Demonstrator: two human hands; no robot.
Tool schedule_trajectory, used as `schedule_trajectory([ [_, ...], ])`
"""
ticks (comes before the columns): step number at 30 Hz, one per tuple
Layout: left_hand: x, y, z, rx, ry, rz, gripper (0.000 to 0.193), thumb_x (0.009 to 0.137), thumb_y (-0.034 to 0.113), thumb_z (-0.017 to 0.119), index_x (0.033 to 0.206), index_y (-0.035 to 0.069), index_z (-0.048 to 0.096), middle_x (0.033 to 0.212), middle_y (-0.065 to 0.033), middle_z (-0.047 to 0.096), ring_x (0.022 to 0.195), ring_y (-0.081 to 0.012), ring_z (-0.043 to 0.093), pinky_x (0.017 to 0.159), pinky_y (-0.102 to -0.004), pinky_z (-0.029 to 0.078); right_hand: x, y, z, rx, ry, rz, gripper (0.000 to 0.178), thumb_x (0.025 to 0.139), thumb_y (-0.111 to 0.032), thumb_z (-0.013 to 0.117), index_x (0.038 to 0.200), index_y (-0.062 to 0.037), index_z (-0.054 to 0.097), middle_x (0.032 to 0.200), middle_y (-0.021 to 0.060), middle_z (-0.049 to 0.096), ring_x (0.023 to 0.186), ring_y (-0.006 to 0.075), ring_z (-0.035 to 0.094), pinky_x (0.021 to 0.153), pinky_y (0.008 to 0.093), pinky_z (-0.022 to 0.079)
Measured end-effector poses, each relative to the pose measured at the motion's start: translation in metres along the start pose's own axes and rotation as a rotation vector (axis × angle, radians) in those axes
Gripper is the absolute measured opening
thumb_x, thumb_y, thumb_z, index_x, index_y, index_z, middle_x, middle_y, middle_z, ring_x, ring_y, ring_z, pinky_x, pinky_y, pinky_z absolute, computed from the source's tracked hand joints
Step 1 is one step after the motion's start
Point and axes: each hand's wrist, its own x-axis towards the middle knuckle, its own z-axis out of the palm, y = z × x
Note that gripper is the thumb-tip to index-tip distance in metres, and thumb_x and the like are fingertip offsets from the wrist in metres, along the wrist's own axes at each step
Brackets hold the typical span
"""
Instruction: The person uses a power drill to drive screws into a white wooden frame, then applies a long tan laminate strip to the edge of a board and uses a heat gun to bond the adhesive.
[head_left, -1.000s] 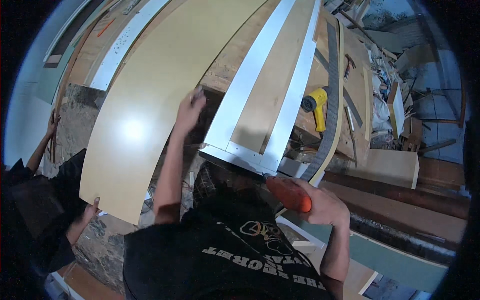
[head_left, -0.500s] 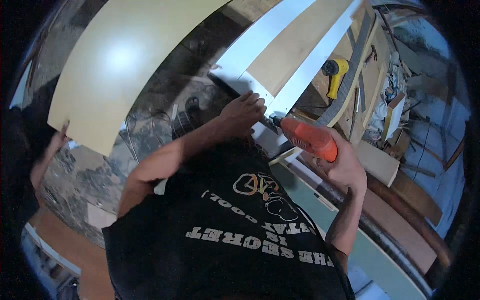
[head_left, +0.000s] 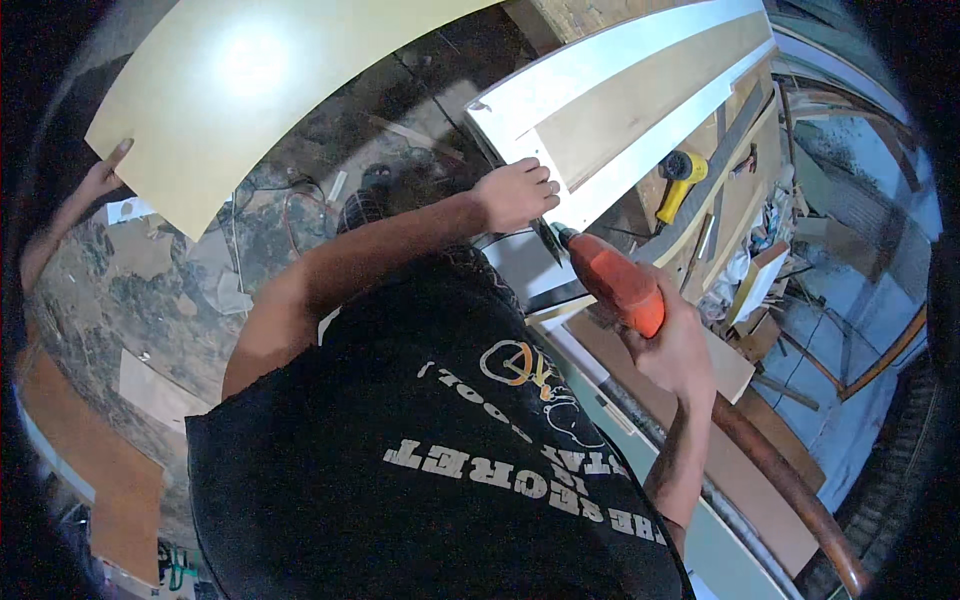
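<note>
Gripping the orange drill (head_left: 618, 284): right fingers (head_left: 646, 350)

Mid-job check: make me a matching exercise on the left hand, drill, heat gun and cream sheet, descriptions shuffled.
1. Left hand
2. Drill
3. Heat gun
4. Cream sheet

A. Yellow and black
B. Bare, at the near end of the white-edged panel
C. A co-worker's hand at its corner
D. In the right hand

Pairs: 1-B, 2-D, 3-A, 4-C

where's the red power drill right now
In the head view, the red power drill is right of centre, in the grip of the right hand, its tip close to the near end of the white-edged panel.
</note>
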Motion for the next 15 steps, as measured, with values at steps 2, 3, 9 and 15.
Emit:
schedule_trajectory([
  [2,0.001,0.0,-0.002,-0.025,-0.01,-0.013,0.033,0.077,0.028,0.073,0.105,0.012,0.067,0.108,-0.0009,0.063,0.108,-0.019,0.056,0.097,-0.0354,0.04,0.0,0.004,0.002,0.038,0.064,-0.003,0.063,0.075,-0.003,0.075,0.135,-0.0039,0.056,0.117,0.0211,0.07,0.11,0.0343,0.069,0.097,0.0397,0.051],
  [3,0.002,0.001,-0.003,-0.053,-0.085,-0.027,0.045,0.075,0.03,0.078,0.113,0.011,0.065,0.116,-0.0026,0.062,0.114,-0.0209,0.055,0.103,-0.0378,0.039,0.0,0.006,0.0,0.031,0.063,-0.005,0.063,0.075,-0.003,0.075,0.135,-0.0039,0.056,0.117,0.0211,0.07,0.11,0.0343,0.069,0.097,0.0397,0.051],
  [9,0.001,0.0,-0.009,-0.058,-0.108,-0.027,0.043,0.075,0.027,0.075,0.113,0.01,0.068,0.117,-0.004,0.064,0.114,-0.0222,0.057,0.105,-0.0385,0.039,0.0,0.0,-0.005,0.051,-0.007,0.037,0.064,0.078,-0.01,0.077,0.137,-0.0081,0.053,0.119,0.0226,0.069,0.115,0.0424,0.065,0.096,0.0447,0.052],
  [15,0.012,-0.007,-0.018,-0.174,-0.175,-0.034,0.034,0.075,0.027,0.072,0.103,0.009,0.074,0.113,-0.0059,0.067,0.113,-0.0236,0.06,0.101,-0.0393,0.043,0.007,0.015,-0.01,0.065,-0.007,-0.005,0.068,0.077,-0.013,0.081,0.138,-0.0087,0.052,0.123,0.0212,0.068,0.116,0.0413,0.065,0.097,0.0446,0.052],
])
